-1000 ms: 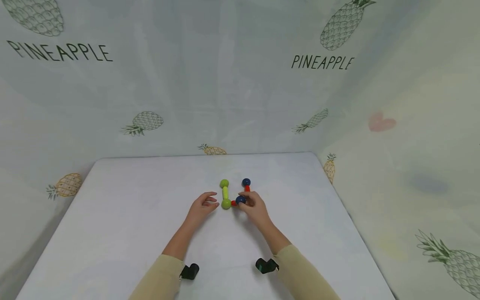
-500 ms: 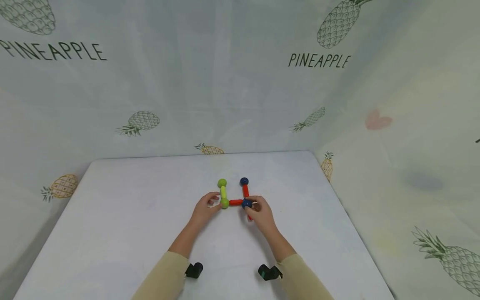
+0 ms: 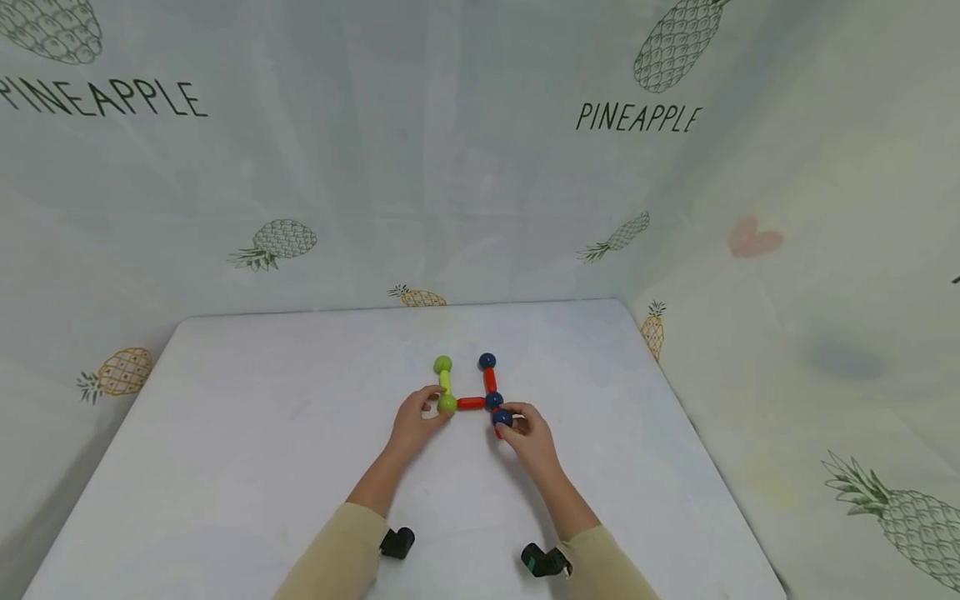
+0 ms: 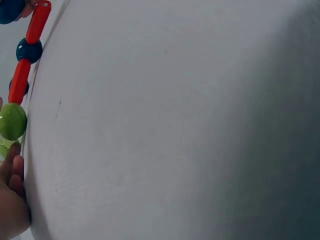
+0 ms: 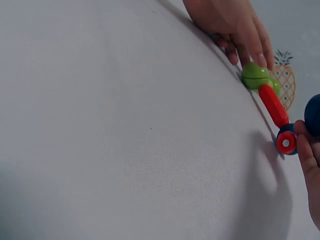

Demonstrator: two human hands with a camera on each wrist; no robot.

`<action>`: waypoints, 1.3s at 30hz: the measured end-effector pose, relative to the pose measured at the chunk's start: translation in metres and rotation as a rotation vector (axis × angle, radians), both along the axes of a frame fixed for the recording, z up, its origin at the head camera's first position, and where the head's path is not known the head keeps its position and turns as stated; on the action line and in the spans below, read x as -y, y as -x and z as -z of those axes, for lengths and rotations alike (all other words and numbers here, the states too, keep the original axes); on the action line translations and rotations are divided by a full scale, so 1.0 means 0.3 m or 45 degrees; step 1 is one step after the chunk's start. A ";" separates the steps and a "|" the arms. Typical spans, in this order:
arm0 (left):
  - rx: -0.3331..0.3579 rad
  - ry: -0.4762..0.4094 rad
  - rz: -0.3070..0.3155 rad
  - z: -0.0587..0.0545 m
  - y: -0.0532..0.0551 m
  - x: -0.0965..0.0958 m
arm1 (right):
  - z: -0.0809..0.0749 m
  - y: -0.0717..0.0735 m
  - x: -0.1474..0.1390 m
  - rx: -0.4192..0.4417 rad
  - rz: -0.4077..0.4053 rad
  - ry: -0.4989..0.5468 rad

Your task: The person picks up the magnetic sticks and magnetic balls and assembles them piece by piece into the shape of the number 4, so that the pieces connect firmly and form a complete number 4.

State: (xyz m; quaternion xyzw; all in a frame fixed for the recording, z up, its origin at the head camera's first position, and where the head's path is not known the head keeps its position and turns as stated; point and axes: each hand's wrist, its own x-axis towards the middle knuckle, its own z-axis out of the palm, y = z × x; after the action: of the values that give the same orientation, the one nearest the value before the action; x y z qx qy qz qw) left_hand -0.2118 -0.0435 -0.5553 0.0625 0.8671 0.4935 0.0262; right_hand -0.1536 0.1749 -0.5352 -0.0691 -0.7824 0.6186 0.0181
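Magnetic balls and rods form a joined U on the table. Its left side has a far green ball (image 3: 442, 364), a yellow-green rod (image 3: 446, 382) and a near green ball (image 5: 255, 76), which my left hand (image 3: 412, 421) pinches. A red rod (image 3: 471, 403) runs right to a blue corner ball (image 4: 29, 51). Another red rod (image 3: 491, 380) leads away to a far blue ball (image 3: 487, 361). A third red rod (image 4: 38, 22) points from the corner towards me. Over it, my right hand (image 3: 531, 437) pinches a loose blue ball (image 5: 314, 115); whether they touch is unclear.
The white table (image 3: 300, 375) is backed by a pineapple-print cloth (image 3: 450, 167), which also hangs along the sides. A black wrist camera (image 3: 397, 542) sits at the left sleeve and another black camera (image 3: 545, 560) at the right one.
My left hand has moved right, from beside the near green ball onto it. My right hand has carried the blue ball right and towards me, uncovering the red rod and corner ball.
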 end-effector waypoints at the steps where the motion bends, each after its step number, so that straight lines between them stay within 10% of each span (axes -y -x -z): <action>1: -0.012 0.023 0.000 0.004 0.000 -0.002 | 0.001 -0.003 -0.001 0.002 0.003 0.005; 10: -0.100 0.082 -0.048 0.003 -0.009 -0.015 | 0.017 -0.033 -0.013 -0.019 0.042 -0.009; 39: 0.003 0.080 -0.058 0.020 -0.004 -0.017 | 0.085 -0.113 -0.036 -0.019 0.029 -0.110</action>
State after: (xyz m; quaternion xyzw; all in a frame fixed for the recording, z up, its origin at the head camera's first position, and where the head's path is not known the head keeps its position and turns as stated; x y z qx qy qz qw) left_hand -0.2106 -0.0383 -0.5614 0.0414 0.8834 0.4665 0.0179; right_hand -0.1197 0.1858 -0.5607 -0.0724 -0.8075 0.5844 0.0341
